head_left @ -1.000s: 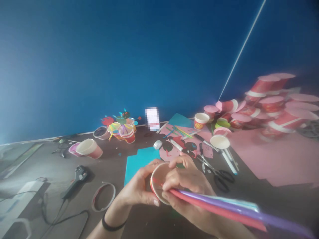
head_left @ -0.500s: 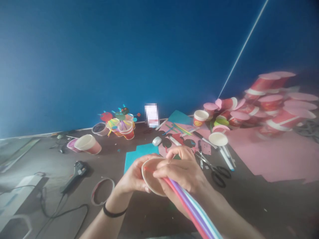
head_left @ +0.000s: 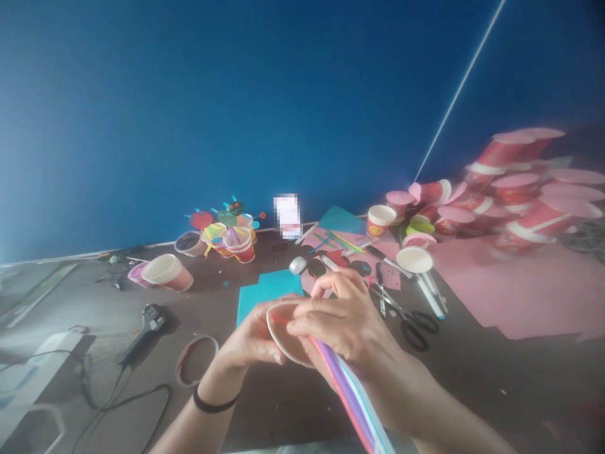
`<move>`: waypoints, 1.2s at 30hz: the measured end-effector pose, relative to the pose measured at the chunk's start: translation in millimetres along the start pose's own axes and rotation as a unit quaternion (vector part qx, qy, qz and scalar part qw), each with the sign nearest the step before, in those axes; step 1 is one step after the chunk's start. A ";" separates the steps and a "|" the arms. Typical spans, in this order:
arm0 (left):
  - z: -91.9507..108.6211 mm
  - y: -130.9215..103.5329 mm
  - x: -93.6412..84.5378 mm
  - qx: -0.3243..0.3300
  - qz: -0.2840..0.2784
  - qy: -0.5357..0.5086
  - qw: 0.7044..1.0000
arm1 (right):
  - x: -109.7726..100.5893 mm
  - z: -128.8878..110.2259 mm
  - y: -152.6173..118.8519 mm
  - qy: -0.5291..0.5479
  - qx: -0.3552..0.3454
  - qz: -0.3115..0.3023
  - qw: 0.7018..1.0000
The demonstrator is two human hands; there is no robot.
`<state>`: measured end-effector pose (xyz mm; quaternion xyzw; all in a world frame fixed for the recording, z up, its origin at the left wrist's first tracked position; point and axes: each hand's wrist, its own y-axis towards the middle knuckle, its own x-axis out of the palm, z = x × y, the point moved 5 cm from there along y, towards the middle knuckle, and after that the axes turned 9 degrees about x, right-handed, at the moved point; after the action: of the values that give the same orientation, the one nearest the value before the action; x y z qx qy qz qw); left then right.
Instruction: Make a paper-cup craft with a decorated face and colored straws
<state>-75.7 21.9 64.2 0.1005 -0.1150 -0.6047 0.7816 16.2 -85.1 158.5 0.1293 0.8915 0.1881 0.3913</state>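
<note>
My left hand (head_left: 253,343) is wrapped around the side of a paper cup (head_left: 282,334), which is tilted with its pale mouth towards me. Over the right part of the rim lies my right hand (head_left: 347,318), its fingertips reaching into the opening. From under that hand a bundle of long ribbon-like strips (head_left: 347,384) in red, purple, white and light blue trails down towards me, gripped by the lower fingers. A small reddish-orange bit shows inside the cup. The cup's far side and most of my right fingertips' contact are hidden.
Scissors (head_left: 418,326) lie right of my hands, teal paper (head_left: 271,287) just beyond. A corded glue gun (head_left: 146,331) and a ring-shaped roll (head_left: 196,359) lie left. Decorated cups (head_left: 241,244) stand behind. Red cups with pink discs (head_left: 515,183) are piled right, near pink paper (head_left: 505,290).
The trailing ends of the strips have swung a little to the left. My right wrist has turned slightly, and the cup stays in my left hand.
</note>
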 end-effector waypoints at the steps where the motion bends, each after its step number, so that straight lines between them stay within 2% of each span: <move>1: -1.0 -0.9 1.6 -0.016 -0.010 -0.004 1.000 | -0.2 -0.2 -0.1 -0.003 -0.005 -0.008 1.000; 4: -3.7 -3.8 6.0 -0.050 -0.034 -0.016 0.998 | 0.2 1.4 -1.0 -0.003 -0.036 -0.038 0.999; 9: -5.3 -5.8 9.9 -0.050 -0.047 -0.029 0.997 | 3.8 10.1 -2.1 0.022 -0.033 -0.066 0.997; 13: -7.8 -6.4 7.9 -0.030 -0.036 0.003 0.999 | 8.3 13.1 -3.7 0.012 -0.015 -0.053 0.998; 17: -10.9 -7.4 7.1 -0.048 -0.027 0.006 0.998 | 15.0 17.7 -7.9 0.015 -0.022 -0.023 0.999; 22: -6.4 -4.6 11.5 -0.077 -0.029 0.043 0.996 | 24.9 35.4 -14.0 0.065 0.034 0.064 0.995; 26: -3.7 -3.6 12.7 -0.062 -0.013 0.076 0.995 | 30.0 42.6 -16.0 0.095 0.099 0.089 0.987; 30: -2.7 -4.8 12.4 -0.048 -0.003 0.122 0.991 | 29.6 39.0 -15.6 0.102 0.113 0.083 0.985; 36: -2.7 -4.3 13.9 -0.046 -0.022 0.166 0.985 | 28.8 38.2 -15.9 0.122 0.154 0.069 0.978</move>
<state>-75.5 7.4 61.2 0.1660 0.0467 -0.6012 0.7803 24.4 -79.5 109.1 0.2250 0.9398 0.0897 0.2412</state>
